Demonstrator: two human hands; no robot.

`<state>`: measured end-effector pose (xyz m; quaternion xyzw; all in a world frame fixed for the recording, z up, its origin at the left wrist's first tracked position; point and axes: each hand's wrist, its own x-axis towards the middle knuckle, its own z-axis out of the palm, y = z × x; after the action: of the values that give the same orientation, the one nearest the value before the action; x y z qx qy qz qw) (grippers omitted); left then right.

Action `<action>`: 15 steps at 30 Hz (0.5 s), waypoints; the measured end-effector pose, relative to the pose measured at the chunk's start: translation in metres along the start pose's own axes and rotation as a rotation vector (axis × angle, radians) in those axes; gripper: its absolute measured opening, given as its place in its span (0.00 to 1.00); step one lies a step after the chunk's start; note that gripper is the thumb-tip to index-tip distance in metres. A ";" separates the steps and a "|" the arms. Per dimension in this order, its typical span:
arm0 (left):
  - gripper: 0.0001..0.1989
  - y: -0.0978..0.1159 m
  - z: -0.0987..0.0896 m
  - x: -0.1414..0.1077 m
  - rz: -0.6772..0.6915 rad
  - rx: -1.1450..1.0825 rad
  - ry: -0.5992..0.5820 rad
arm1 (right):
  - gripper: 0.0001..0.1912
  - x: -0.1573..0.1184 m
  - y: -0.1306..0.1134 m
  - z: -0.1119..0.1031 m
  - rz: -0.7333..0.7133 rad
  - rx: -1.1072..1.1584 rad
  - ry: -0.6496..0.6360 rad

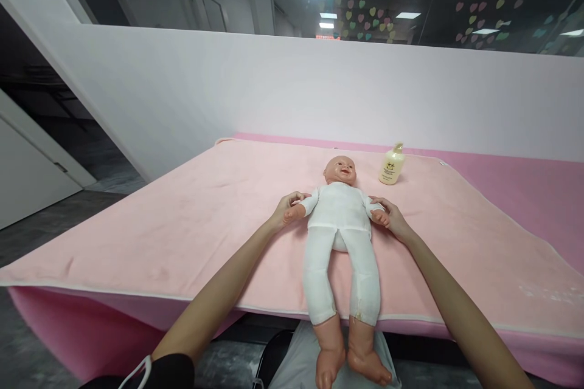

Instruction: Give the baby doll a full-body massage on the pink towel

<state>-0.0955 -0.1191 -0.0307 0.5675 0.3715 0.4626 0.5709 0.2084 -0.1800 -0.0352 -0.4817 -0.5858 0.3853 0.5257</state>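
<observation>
Doll [340,213] over near edge of towel [219,213], likely light, soft-bodied, best held at torso, left hand [278,211] and right hand [396,217] grasping its arms

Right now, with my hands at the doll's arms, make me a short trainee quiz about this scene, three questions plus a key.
1. Multiple choice: what colour is the blanket under the doll?
a) dark blue
b) pale pink
c) green

2. True or false: the pump bottle is lying on its side.

3. Short answer: which is nearer the pump bottle, the person's left hand or right hand?

Key:
1. b, pale pink.
2. False; it stands upright.
3. The right hand.
</observation>
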 end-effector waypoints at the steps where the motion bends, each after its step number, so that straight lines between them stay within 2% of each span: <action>1: 0.13 -0.001 0.000 0.000 0.002 0.003 -0.001 | 0.25 0.000 0.000 0.000 0.003 0.002 0.000; 7: 0.17 -0.003 -0.002 0.000 0.054 0.028 -0.038 | 0.23 0.000 0.000 0.001 0.011 0.031 0.010; 15: 0.12 -0.003 -0.001 0.000 0.025 -0.022 -0.024 | 0.24 0.000 0.000 0.001 0.021 0.036 0.008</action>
<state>-0.0965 -0.1185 -0.0333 0.5714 0.3522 0.4669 0.5757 0.2077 -0.1799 -0.0353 -0.4796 -0.5715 0.3994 0.5327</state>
